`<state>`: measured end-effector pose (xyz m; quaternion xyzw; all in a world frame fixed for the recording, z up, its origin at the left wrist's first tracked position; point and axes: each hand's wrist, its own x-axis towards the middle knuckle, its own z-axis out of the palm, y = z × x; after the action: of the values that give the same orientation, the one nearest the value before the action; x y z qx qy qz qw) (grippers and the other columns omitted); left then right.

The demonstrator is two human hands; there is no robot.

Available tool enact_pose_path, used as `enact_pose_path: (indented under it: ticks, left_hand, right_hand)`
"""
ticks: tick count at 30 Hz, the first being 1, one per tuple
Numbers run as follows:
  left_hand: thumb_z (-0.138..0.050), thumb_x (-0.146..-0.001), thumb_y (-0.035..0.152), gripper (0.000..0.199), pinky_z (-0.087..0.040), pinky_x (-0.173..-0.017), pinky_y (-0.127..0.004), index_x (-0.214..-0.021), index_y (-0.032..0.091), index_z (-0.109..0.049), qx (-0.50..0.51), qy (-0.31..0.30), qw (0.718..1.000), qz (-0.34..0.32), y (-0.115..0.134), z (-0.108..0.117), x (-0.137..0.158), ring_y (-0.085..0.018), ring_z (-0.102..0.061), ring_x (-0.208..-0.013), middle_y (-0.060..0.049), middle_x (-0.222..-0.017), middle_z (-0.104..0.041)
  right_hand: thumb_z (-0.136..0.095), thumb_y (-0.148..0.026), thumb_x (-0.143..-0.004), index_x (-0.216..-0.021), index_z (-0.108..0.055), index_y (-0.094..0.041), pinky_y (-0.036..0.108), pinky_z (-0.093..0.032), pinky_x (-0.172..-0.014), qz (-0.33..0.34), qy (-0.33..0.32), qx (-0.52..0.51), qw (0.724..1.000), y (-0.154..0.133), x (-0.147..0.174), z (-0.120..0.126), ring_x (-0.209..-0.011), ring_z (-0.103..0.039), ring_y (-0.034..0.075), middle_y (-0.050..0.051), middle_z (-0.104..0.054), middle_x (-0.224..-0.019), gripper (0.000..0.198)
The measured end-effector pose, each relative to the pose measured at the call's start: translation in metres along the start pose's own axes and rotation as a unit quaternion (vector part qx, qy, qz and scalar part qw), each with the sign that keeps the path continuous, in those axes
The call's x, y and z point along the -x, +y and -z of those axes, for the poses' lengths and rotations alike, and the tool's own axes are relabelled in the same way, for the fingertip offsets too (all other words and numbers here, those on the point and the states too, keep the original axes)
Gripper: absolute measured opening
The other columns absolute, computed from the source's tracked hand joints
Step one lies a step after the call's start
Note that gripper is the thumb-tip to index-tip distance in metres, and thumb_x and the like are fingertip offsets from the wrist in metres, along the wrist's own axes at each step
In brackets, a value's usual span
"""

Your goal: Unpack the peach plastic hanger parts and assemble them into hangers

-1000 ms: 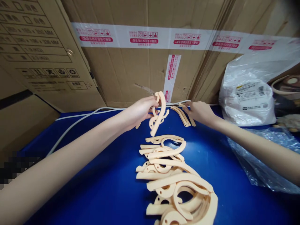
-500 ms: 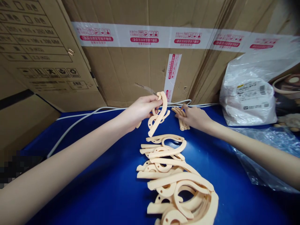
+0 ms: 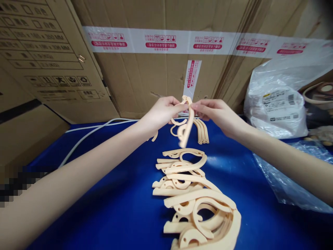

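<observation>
Between both hands, above the far part of the blue surface, is a cream plastic folding clothes hanger (image 3: 190, 123), its arm hanging down and slightly blurred. My left hand (image 3: 166, 110) pinches it near the top from the left. From the right, my right hand (image 3: 214, 113) grips its upper end between thumb and fingers. Several loose curved hanger arms (image 3: 202, 132) lie side by side below my right hand. Behind the held piece, more curved parts (image 3: 174, 130) are partly hidden. Toward me stretches a row of folded hangers (image 3: 200, 201), overlapping one another.
Cardboard boxes (image 3: 145, 76) with printed tape stand behind the blue surface (image 3: 117, 201). A white cable (image 3: 85, 139) runs along the back and left. At the right are a white plastic bag (image 3: 275, 107) with a label and a clear plastic sheet (image 3: 286, 180).
My right hand has left the loose arms and come up and left to the hanger in my left hand. The held hanger has moved slightly right and turned more upright.
</observation>
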<state>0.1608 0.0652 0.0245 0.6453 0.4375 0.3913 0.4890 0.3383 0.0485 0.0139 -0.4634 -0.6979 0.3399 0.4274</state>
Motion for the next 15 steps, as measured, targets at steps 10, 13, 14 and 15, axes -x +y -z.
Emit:
enact_pose_path:
  ticks: [10,13,14,15]
  left_hand:
    - [-0.051,-0.092,0.019,0.028,-0.013,-0.043,-0.02,-0.065,0.017,-0.044,0.071,-0.058,0.995,0.044,0.006,0.002,0.004,-0.003,-0.027,-0.042,0.007,-0.057,-0.03]
    - [-0.047,-0.09,0.016,0.03,-0.015,-0.043,-0.022,-0.061,0.018,-0.04,0.018,-0.064,0.997,0.037,0.003,0.001,0.005,-0.005,-0.027,-0.041,0.006,-0.054,-0.029]
    - [-0.046,-0.09,0.017,0.031,-0.017,-0.044,-0.022,-0.06,0.018,-0.04,-0.025,-0.067,0.997,0.011,0.001,0.001,0.005,-0.006,-0.028,-0.042,0.006,-0.053,-0.03]
    - [-0.044,-0.091,0.018,0.032,-0.02,-0.045,-0.023,-0.059,0.018,-0.04,-0.079,-0.066,0.994,-0.03,-0.003,0.0,0.006,-0.007,-0.031,-0.043,0.005,-0.053,-0.032]
  right_hand:
    - [-0.043,-0.036,-0.096,-0.102,-0.059,-0.024,0.029,-0.038,-0.065,0.152,-0.006,0.293,0.944,-0.001,-0.003,0.023,-0.066,-0.055,0.017,0.002,-0.064,-0.079,0.021]
    - [-0.041,-0.04,-0.097,-0.102,-0.059,-0.024,0.031,-0.04,-0.069,0.203,-0.034,0.386,0.899,-0.003,-0.003,0.028,-0.08,-0.06,0.021,0.006,-0.067,-0.093,0.025]
    - [-0.04,-0.038,-0.097,-0.1,-0.06,-0.023,0.032,-0.039,-0.069,0.216,-0.044,0.441,0.87,-0.003,-0.003,0.029,-0.082,-0.06,0.023,0.008,-0.067,-0.093,0.025]
    - [-0.038,-0.033,-0.097,-0.098,-0.06,-0.021,0.032,-0.039,-0.067,0.224,-0.057,0.498,0.836,-0.003,-0.002,0.029,-0.082,-0.06,0.024,0.01,-0.067,-0.092,0.025]
